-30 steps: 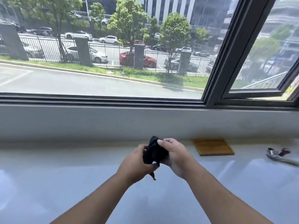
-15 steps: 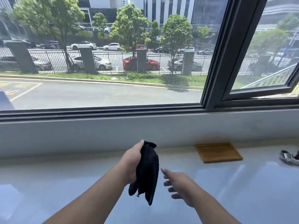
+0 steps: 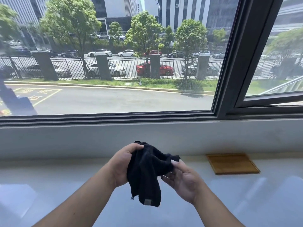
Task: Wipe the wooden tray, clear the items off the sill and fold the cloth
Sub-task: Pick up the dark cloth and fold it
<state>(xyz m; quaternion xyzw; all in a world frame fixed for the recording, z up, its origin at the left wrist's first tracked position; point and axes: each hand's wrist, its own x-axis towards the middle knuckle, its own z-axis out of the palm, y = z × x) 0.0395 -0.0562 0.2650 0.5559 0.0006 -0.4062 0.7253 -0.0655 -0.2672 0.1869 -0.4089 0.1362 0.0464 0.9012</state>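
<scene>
A black cloth (image 3: 147, 174) hangs crumpled in the air above the white sill (image 3: 65, 185), in the middle of the view. My left hand (image 3: 123, 164) grips its upper left part. My right hand (image 3: 182, 179) pinches a corner of the cloth at its right side, between thumb and fingers. The cloth's lower end dangles between my wrists and shows a small grey tag. A flat wooden tray (image 3: 232, 163) lies on the sill to the right, against the wall below the window, apart from both hands.
The glossy white sill runs across the whole lower view. Above it are a low white wall and a dark window frame (image 3: 229, 79), with an opened pane at the right. A street with cars lies outside.
My right hand, which had let go of the cloth half a second ago, has come back and taken a corner. The view has tilted, and the metal item at far right is out of frame.
</scene>
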